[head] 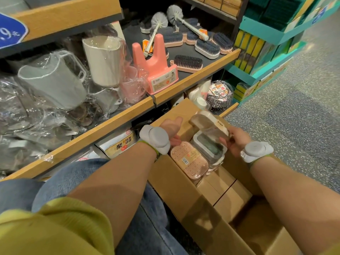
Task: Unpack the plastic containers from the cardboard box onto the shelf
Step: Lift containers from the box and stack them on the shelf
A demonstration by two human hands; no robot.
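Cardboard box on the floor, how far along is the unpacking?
Done: much of the cardboard box shows bare bottom. In hand: the right hand grips a clear container lifted above the box; the left hand is open beside it. Left: a pink container and a grey-lidded container remain inside.

A blue price sign [11, 32] on the upper wooden shelf edge is showing ".9". A cream paper package [121, 145] under the shelf is displaying the large character "柔"; other labels are staying illegible.
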